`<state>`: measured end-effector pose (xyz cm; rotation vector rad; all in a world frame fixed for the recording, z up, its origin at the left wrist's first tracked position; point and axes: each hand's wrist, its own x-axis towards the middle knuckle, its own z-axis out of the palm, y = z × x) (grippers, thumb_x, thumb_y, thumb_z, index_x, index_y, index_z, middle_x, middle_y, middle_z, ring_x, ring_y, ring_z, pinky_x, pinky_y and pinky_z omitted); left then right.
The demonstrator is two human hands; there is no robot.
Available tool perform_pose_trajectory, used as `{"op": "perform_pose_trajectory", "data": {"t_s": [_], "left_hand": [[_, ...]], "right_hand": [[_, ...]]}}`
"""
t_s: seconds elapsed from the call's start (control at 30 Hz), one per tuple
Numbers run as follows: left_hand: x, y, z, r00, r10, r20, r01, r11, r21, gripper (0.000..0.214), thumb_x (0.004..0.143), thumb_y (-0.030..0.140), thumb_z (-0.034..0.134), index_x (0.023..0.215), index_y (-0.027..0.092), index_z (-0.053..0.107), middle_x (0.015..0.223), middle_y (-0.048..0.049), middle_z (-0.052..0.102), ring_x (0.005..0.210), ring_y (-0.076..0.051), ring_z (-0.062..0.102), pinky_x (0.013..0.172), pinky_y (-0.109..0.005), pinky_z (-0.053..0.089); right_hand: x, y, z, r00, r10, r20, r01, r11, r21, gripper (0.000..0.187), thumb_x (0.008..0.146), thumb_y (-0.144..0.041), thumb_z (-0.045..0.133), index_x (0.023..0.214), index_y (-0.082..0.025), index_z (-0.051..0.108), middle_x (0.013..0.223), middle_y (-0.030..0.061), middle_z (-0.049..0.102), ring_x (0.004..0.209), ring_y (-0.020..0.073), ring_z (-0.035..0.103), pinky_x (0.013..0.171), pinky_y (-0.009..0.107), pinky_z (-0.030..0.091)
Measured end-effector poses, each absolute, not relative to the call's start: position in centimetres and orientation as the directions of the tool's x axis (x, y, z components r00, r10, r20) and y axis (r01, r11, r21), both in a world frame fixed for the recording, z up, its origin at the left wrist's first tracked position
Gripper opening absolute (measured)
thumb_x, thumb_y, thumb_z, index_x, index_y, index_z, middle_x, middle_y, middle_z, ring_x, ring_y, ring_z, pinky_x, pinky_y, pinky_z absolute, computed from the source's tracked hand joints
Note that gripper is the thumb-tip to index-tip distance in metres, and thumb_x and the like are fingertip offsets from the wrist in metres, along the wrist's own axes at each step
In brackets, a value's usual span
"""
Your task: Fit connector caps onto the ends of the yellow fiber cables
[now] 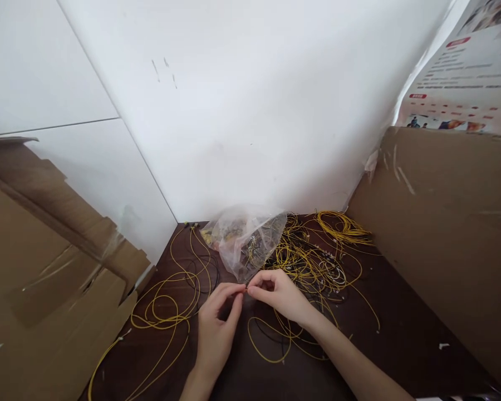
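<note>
My left hand [217,328] and my right hand [278,295] meet fingertip to fingertip above a dark brown table [401,340]. Both pinch a small dark connector [246,287] on the end of a thin yellow wire. Loops of yellow wire [167,312] lie to the left of my left hand. A tangled pile of yellow and black wires [313,264] lies behind my right hand. A clear plastic bag [244,236] with small parts inside sits just beyond my fingertips.
Flattened cardboard [45,289] leans along the left side. A tall cardboard sheet [455,223] stands on the right with a printed poster [467,72] above it. A white wall [250,111] closes the back of the table.
</note>
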<state>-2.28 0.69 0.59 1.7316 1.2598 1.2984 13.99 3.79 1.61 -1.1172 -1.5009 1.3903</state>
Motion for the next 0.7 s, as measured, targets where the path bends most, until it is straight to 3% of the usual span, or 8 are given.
{"op": "perform_pose_trajectory", "data": {"t_s": [0.7], "left_hand": [[-2.73, 1.16, 0.49, -0.006, 0.986, 0.166, 0.197, -0.162, 0.967, 0.021, 0.081, 0.036, 0.063, 0.089, 0.018, 0.071, 0.081, -0.003, 0.068, 0.067, -0.012, 0.061, 0.068, -0.02, 0.05]], "right_hand": [[14.1, 3.58, 2.21, -0.358, 0.933, -0.03, -0.016, -0.038, -0.999, 0.014, 0.074, -0.024, 0.067, 0.076, -0.01, 0.069, 0.062, -0.0006, 0.057, 0.057, 0.007, 0.045, 0.055, 0.021, 0.033]]}}
